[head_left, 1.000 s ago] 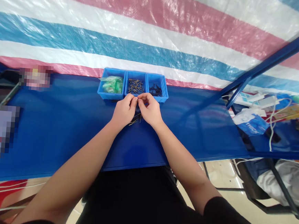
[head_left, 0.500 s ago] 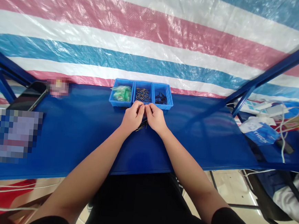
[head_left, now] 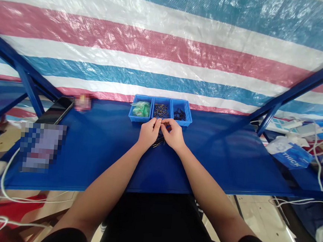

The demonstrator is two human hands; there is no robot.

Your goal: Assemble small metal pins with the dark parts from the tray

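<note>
My left hand [head_left: 149, 132] and my right hand [head_left: 174, 134] meet fingertip to fingertip just in front of three joined blue bins. Both are pinched closed; whatever lies between the fingers is too small to make out. On the blue table [head_left: 106, 146], a small pile of dark, thin pieces [head_left: 158, 141] lies between and below my hands. The left bin holds green and clear plastic bags [head_left: 140, 109]. Brass and dark slender pieces [head_left: 161, 111] fill the middle bin, and black small parts [head_left: 179, 114] lie in the right bin.
A black phone [head_left: 56, 111], a blurred pink item [head_left: 82, 102] and a blurred packet [head_left: 42, 145] lie at the left. Blue frame bars [head_left: 295, 88] slant up on both sides. A blue-white package [head_left: 291, 153] and cables are at the right; striped sheeting hangs behind.
The view has shifted, so the bins and table sit slightly lower and further right. My right thumb and forefinger now form a wider loop; the hands remain together.
</note>
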